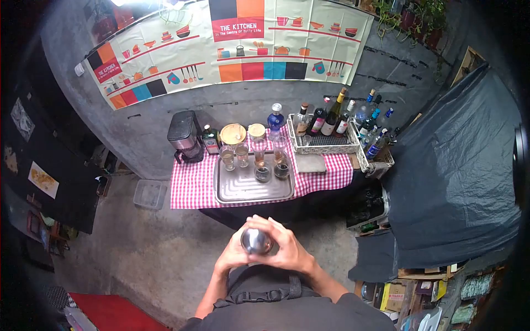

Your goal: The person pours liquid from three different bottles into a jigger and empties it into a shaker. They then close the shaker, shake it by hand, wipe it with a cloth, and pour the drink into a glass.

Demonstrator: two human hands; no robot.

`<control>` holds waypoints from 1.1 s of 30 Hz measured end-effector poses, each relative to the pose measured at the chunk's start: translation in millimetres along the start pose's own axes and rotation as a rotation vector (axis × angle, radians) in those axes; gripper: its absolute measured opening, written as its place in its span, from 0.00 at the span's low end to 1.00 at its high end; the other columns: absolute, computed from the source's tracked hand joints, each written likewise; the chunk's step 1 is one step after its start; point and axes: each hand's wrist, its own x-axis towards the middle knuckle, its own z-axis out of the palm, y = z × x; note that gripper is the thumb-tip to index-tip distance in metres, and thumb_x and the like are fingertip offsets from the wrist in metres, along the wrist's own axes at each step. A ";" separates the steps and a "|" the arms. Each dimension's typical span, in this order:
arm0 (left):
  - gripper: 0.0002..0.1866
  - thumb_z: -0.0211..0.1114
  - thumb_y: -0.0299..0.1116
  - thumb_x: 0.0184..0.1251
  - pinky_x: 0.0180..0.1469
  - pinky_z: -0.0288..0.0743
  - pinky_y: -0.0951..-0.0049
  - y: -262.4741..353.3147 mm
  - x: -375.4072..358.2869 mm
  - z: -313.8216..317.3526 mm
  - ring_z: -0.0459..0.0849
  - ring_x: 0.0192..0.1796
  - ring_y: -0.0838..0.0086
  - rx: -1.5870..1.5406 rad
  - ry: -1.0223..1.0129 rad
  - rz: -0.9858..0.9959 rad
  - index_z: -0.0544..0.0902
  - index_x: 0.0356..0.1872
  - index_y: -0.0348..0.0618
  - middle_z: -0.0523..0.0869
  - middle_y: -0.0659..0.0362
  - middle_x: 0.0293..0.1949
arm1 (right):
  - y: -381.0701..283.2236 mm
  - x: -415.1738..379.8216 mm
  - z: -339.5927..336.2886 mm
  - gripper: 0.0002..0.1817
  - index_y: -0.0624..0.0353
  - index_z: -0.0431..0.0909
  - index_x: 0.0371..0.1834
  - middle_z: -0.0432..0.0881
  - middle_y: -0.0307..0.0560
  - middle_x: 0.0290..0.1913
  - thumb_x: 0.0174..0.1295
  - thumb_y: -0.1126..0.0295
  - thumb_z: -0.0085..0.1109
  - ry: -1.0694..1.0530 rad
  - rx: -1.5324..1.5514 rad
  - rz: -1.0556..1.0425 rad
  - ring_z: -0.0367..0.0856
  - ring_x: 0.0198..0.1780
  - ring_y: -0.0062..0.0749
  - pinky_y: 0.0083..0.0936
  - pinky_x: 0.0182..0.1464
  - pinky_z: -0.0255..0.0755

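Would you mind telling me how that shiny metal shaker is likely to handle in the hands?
The metal shaker looks polished, so probably slippery; both the left hand and right hand wrap it. Steel suggests stiff, not fragile. Its round body would likely roll if laid down.

A single wide, fish-eye view comes from a camera worn on the person's head, looking forward and steeply down, so straight lines bend and the corners fall into dark vignette. Closest to the lens, at the bottom centre, are the person's own chest and both hands, the left hand (234,254) and right hand (290,251), raised together just below the camera. Farther off, in the middle of the frame, stands the desk (193,187) with its checked cloth against a grey wall, with a kitchen poster (232,38) stretched across the top edge.
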 end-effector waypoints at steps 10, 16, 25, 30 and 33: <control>0.42 0.85 0.25 0.46 0.64 0.76 0.67 -4.8 -3.6 6.5 0.82 0.59 0.73 -0.080 0.000 -0.052 0.75 0.66 0.39 0.83 0.59 0.57 | 13.0 4.1 4.8 0.39 0.62 0.74 0.68 0.82 0.59 0.64 0.55 0.58 0.80 0.094 0.076 0.004 0.79 0.70 0.56 0.45 0.72 0.70; 0.44 0.85 0.24 0.43 0.66 0.76 0.66 3.8 -5.6 -10.3 0.83 0.61 0.73 0.297 0.048 -0.008 0.76 0.68 0.39 0.85 0.58 0.57 | 18.2 -5.5 -0.5 0.36 0.61 0.74 0.67 0.84 0.57 0.63 0.56 0.62 0.80 0.135 0.221 0.118 0.81 0.69 0.48 0.39 0.71 0.73; 0.43 0.87 0.29 0.43 0.65 0.77 0.66 4.1 -4.8 -17.1 0.82 0.61 0.71 0.272 -0.050 0.070 0.77 0.66 0.40 0.83 0.57 0.58 | 10.5 -6.6 13.8 0.37 0.59 0.75 0.67 0.81 0.57 0.67 0.54 0.63 0.81 0.032 0.113 -0.017 0.74 0.75 0.54 0.44 0.77 0.64; 0.40 0.85 0.25 0.43 0.65 0.76 0.66 9.1 -5.1 -2.5 0.83 0.58 0.72 0.197 0.024 -0.067 0.78 0.63 0.40 0.85 0.59 0.55 | 9.8 8.1 13.4 0.38 0.61 0.74 0.68 0.85 0.55 0.62 0.55 0.63 0.80 0.183 0.243 0.224 0.86 0.63 0.44 0.38 0.65 0.78; 0.37 0.84 0.27 0.47 0.63 0.78 0.66 6.7 -5.3 -7.2 0.83 0.57 0.72 -0.082 0.002 -0.045 0.77 0.63 0.40 0.84 0.59 0.55 | 5.0 13.5 19.2 0.37 0.60 0.74 0.69 0.82 0.55 0.65 0.56 0.62 0.80 0.100 0.049 -0.007 0.78 0.72 0.50 0.49 0.74 0.67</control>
